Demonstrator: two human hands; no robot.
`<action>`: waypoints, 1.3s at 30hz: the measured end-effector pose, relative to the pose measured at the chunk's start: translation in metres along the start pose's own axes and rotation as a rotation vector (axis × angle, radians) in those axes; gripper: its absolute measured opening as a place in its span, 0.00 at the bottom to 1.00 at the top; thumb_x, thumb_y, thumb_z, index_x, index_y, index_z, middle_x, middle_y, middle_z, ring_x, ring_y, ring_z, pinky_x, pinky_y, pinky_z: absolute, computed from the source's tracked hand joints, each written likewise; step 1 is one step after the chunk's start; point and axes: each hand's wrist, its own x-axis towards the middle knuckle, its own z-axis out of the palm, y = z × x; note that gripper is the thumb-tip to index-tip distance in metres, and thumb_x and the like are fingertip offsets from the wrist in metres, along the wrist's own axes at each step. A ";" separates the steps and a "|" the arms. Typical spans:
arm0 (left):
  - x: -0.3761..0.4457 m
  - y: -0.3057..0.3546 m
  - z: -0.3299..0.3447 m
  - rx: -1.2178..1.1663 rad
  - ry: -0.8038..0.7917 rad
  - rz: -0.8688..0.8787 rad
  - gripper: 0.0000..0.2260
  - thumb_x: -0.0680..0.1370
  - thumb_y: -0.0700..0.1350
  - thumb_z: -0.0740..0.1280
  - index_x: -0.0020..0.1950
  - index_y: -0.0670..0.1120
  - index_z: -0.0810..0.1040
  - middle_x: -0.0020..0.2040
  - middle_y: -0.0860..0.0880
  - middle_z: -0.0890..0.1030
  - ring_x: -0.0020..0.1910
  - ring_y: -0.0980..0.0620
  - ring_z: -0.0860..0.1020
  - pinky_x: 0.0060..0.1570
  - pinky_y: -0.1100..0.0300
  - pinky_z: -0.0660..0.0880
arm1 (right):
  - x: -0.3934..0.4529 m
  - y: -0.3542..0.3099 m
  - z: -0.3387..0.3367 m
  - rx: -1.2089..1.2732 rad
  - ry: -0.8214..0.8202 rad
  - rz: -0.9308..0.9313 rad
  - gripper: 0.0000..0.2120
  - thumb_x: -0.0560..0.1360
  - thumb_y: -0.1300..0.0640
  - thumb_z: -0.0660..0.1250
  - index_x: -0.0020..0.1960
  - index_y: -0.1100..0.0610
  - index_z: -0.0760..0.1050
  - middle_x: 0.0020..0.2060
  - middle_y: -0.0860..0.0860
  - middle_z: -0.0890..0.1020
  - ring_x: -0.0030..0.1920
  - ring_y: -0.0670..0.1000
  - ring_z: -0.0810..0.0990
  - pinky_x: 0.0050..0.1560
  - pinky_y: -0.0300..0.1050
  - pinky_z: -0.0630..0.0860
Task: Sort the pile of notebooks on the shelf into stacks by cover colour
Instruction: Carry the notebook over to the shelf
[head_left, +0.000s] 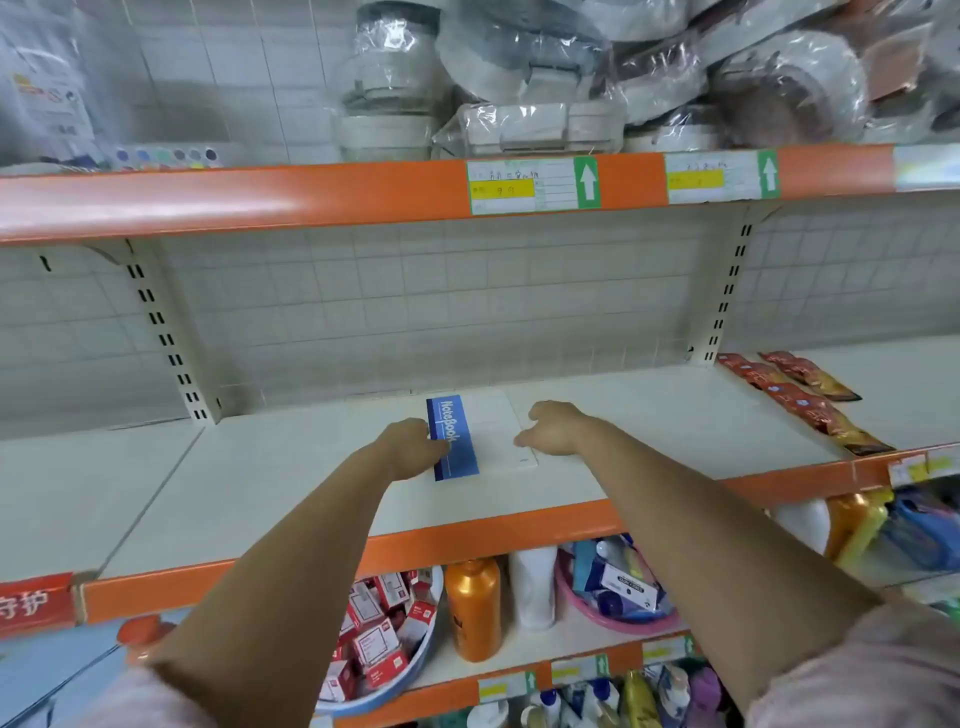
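Head view, looking forward and down: both bare arms reach onto the middle shelf (291, 483), a cream board with an orange front edge. One notebook (480, 434) lies flat on it, near the middle of the board and closer to the back wall than to the front edge. Its cover is white with a blue band down the left side, printed "NoteBook". Whether more notebooks lie beneath it cannot be told.

Left hand (413, 447): at the notebook's left edge, touching the blue band; the fingers curl down against that edge, but whether they hold it cannot be told. Right hand (550, 428): resting at the notebook's right edge, fingers loosely bent and pointing left onto the white cover, holding nothing.

Red and gold snack packets (800, 400) lie in a row at the right end of the same shelf, well apart from the notebook. On the shelf below stand an orange bottle (472, 608), a white bottle (532, 584), and a blue basin (410, 670) of small red-and-white boxes. Plastic-wrapped goods fill the top shelf.
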 end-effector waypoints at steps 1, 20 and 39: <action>0.003 0.000 0.001 -0.033 -0.014 -0.013 0.13 0.80 0.52 0.60 0.50 0.43 0.73 0.55 0.43 0.77 0.46 0.50 0.75 0.37 0.63 0.67 | 0.004 0.000 0.002 -0.006 0.001 0.013 0.28 0.78 0.48 0.62 0.72 0.61 0.62 0.70 0.56 0.68 0.68 0.56 0.69 0.65 0.47 0.67; 0.034 0.015 0.023 -0.884 0.017 -0.489 0.07 0.79 0.40 0.63 0.54 0.38 0.70 0.52 0.38 0.79 0.53 0.40 0.80 0.53 0.49 0.78 | 0.050 -0.001 0.025 0.324 0.044 0.208 0.13 0.75 0.62 0.64 0.35 0.60 0.64 0.32 0.53 0.69 0.30 0.50 0.68 0.27 0.38 0.64; 0.011 -0.010 0.009 -0.969 0.125 -0.331 0.09 0.79 0.34 0.55 0.58 0.41 0.68 0.56 0.40 0.74 0.51 0.42 0.76 0.47 0.51 0.75 | 0.026 -0.014 0.028 0.770 -0.072 0.068 0.15 0.75 0.61 0.66 0.60 0.68 0.74 0.51 0.60 0.82 0.42 0.53 0.81 0.46 0.44 0.78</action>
